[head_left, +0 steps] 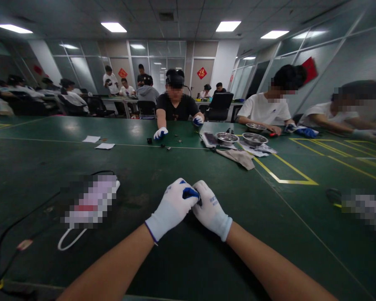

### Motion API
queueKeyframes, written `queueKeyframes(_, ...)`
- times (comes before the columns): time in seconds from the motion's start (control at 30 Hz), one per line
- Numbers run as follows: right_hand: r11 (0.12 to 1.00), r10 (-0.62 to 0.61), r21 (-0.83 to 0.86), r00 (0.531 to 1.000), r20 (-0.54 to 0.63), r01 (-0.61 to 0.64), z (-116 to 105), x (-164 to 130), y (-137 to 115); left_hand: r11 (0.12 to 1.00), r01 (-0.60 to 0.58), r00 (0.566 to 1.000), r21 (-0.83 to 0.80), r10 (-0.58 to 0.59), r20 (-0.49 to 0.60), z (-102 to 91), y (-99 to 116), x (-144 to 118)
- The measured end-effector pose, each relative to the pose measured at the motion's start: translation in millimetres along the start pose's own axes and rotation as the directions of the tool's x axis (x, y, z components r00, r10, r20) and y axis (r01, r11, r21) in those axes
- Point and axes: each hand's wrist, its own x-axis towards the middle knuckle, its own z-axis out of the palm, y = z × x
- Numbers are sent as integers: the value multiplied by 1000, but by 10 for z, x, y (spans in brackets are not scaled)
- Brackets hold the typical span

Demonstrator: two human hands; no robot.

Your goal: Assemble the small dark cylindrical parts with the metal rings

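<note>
The hands, left hand (172,207) and right hand (210,209), wear white knitted cloth gloves with blue rubbery fingertips, the table (175,167) has a matt green mat, the bowls (227,138) are shiny metal, and a beige cloth (238,157) looks soft.

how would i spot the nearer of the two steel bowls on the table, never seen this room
Start at the yellow taped lines on the green table; past their far end two steel bowls sit side by side. Yours is the left bowl, beside a crumpled tan cloth.
</note>
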Motion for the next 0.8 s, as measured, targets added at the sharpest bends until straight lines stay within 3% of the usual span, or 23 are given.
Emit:
queueKeyframes(0.17,998,-46,-39,999,-20,45,-19,24,2,999,-14,990,32,18,-140,63,-17,8)
queueKeyframes(0.33,999,5,45,996,-84,-2,-14,35,-3,988,-13,991,-155,-7,-132,8,-99,112)
queueKeyframes(0.4,997,16,72,996,-90,-9,-31,42,-2,990,-14,989,-138,-6,-145,-15,-178,158)
queueKeyframes(0.47,995,35,98,996,-77,-27,-63,49,-3,999,-53,995,-7,52,-80,-33,-273,187)
queueKeyframes(0.5,993,48,110,996,-70,-40,-81,52,-5,993,-95,995,68,95,5,-43,-320,194)
queueKeyframes(0.57,990,76,126,995,-68,-67,-115,57,-12,964,-205,967,172,172,187,-69,-399,200)
queueKeyframes(0.63,987,103,131,992,-67,-93,-135,61,-21,941,-287,927,182,225,301,-106,-446,202)
queueKeyframes(0.8,978,146,158,988,-45,-137,-122,63,-40,938,-303,898,169,221,381,-189,-430,203)
